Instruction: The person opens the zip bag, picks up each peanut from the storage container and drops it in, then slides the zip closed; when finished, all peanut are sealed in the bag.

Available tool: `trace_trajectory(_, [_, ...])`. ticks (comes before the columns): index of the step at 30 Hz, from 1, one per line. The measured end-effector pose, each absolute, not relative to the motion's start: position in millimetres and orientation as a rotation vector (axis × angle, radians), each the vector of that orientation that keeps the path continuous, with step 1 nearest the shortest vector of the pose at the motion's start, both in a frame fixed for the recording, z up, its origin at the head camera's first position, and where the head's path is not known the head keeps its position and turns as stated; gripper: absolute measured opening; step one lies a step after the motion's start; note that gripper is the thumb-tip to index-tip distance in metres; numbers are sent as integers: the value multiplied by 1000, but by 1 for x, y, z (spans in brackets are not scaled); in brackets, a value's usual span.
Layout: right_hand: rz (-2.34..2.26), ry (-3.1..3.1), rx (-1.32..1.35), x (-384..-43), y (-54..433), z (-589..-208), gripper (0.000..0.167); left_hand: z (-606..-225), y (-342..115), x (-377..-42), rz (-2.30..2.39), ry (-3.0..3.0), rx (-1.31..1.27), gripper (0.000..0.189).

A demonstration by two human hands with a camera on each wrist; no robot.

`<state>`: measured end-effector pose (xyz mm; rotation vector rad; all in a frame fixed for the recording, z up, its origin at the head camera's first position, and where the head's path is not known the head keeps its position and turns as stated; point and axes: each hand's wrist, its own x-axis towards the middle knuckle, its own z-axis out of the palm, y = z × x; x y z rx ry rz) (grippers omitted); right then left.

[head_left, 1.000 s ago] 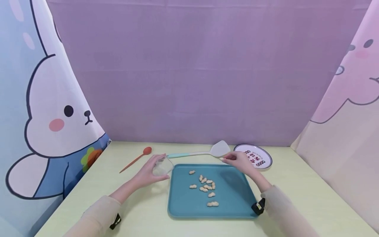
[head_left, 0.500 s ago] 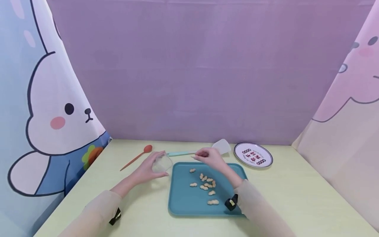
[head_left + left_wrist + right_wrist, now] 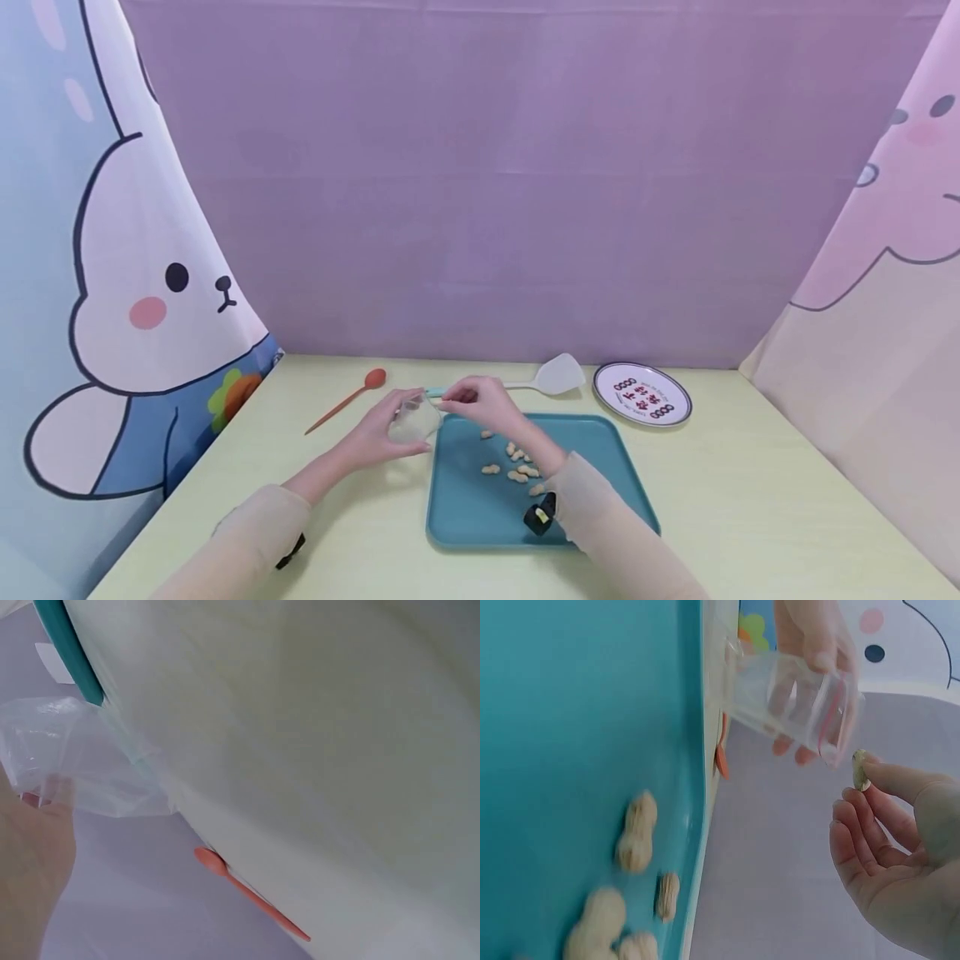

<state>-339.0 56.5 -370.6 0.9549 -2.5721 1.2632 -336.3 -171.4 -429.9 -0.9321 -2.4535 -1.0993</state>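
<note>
Left hand (image 3: 375, 437) grips a clear bag (image 3: 414, 425), left of a teal tray (image 3: 476, 518). Right hand (image 3: 482, 402) pinches a peanut (image 3: 860, 771) nearby.

Soft, even light fills the head view, a faint shadow falling at 7 o'clock on the pale table (image 3: 757, 500) beside the left sleeve (image 3: 258, 529). The left wrist view is hazy, darker toward 2 o'clock, with glare on the clear bag (image 3: 90, 754) near 9 o'clock; in the right wrist view, peanuts (image 3: 596, 928) blur at 7 o'clock.
</note>
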Motion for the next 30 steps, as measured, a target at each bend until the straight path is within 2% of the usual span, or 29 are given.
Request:
trace_trajectory(15, [1183, -2586, 1011, -331, 38, -372, 19, -428, -171, -331, -1177, -2464, -915, 75])
trace_trajectory(30, [1177, -2577, 923, -330, 76, -366, 18, -427, -171, -332, -1122, -2448, -894, 80])
